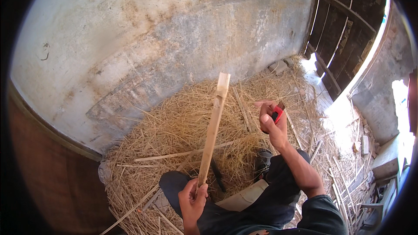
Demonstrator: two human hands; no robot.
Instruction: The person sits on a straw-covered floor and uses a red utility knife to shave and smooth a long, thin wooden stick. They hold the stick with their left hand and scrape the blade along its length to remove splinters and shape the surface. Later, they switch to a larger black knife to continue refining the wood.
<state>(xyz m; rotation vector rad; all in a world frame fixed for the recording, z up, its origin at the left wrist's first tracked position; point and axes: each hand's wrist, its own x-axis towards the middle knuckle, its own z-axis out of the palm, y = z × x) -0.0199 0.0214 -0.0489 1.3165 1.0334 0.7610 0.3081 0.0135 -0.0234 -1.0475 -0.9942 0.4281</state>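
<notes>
My left hand (193, 202) is closed around the lower end of a split bamboo strip (212, 132). The strip stands tilted up and away from me, with a notch-like node mark near its squared top end. To its right, my right hand (275, 131) is raised and wrapped round a red-and-black utility knife (278, 112). A gap separates the knife from the strip. A thin pale streak shows beside the right fingers, too blurred to name. My fingers hide most of the knife's handle.
Straw and shavings (174, 122) cover the floor around my bent legs, with loose bamboo strips (187, 153) among them. A stained wall (196, 35) rises ahead. Dark wooden planks (344, 21) stand at the far right. Rubble blocks (365, 145) lie on the right.
</notes>
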